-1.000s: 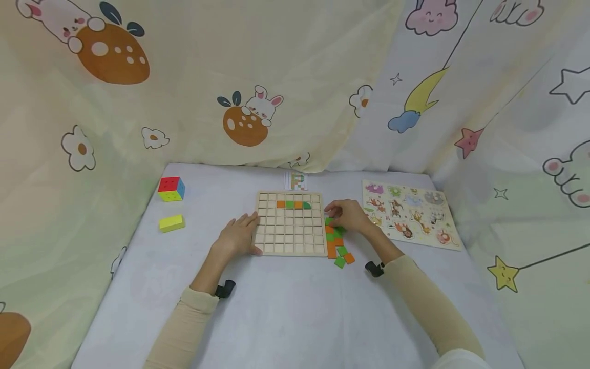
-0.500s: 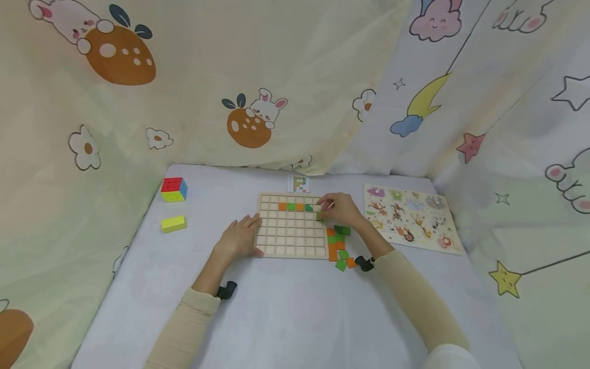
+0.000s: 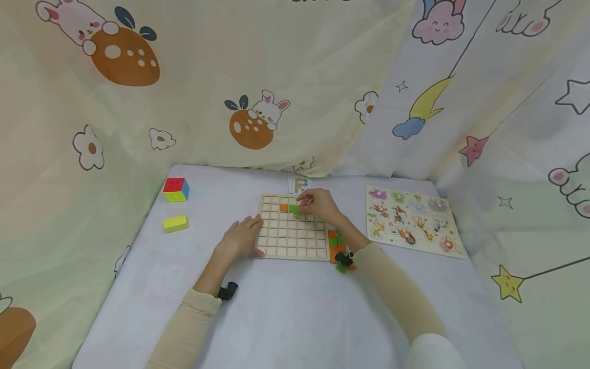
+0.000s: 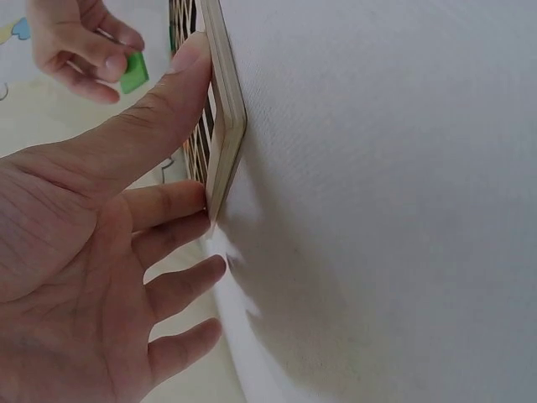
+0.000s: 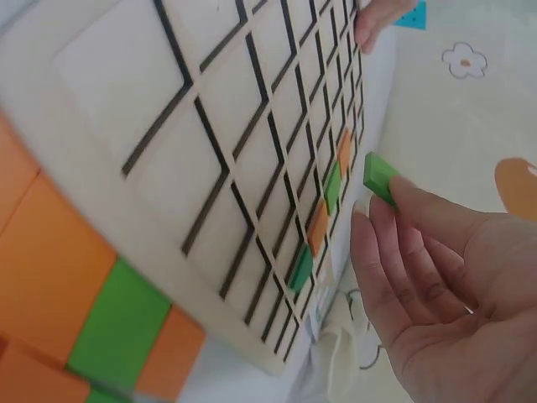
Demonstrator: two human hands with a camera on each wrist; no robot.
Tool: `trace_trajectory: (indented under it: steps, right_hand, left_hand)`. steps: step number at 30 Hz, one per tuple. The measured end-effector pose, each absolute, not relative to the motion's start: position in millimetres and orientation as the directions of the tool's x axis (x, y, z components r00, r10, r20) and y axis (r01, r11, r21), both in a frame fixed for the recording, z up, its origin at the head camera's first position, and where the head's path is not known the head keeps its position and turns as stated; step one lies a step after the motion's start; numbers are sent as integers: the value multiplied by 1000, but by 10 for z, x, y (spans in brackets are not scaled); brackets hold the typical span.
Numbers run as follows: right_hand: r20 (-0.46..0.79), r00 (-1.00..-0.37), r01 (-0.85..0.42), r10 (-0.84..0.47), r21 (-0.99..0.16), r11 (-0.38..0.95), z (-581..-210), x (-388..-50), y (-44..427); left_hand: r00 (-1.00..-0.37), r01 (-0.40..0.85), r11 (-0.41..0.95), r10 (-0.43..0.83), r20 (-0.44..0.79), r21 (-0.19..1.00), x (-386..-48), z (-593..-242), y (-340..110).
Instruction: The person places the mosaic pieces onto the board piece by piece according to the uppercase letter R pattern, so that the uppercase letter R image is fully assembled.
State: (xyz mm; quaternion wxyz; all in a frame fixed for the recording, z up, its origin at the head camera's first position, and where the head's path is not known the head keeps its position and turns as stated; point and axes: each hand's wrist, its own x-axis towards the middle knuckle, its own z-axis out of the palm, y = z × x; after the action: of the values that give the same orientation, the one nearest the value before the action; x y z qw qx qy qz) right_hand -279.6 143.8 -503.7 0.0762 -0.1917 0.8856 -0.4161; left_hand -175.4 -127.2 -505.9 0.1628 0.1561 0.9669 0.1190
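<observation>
The green tile (image 5: 380, 175) is raised off the board (image 3: 276, 238), over its far rows, pinched in the right hand (image 5: 445, 277). The left hand (image 3: 237, 238), farther off, touches the board's left edge, fingers extended, not gripping.

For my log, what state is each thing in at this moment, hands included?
Grid board: flat, partly filled
Four tiles: set in one row
Green tile: raised, not in a cell
Left hand: touching the grid board's edge
Right hand: pinching the green tile
Loose tiles: beside the grid board, partly hidden
Puzzle cube: visible faces single-coloured
Yellow block: lying lengthwise
</observation>
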Motion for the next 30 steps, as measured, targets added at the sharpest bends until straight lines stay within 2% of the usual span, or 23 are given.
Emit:
trace_trajectory:
  steps: [11, 19, 30]
  right_hand:
    - [2, -904, -267, -427, -783, 561, -5250, -2845, 1154]
    - [40, -887, -338, -459, -735, 588, -5285, -2863, 1051]
    - [54, -891, -363, -450, -680, 637, -5311, -2821, 1003]
  left_hand:
    - [-898, 266, 918, 347, -270, 295, -1753, -5075, -1283]
    - [-899, 265, 918, 345, -268, 294, -1749, -5067, -1289]
    - [-896, 268, 916, 350, -273, 297, -1739, -5040, -1286]
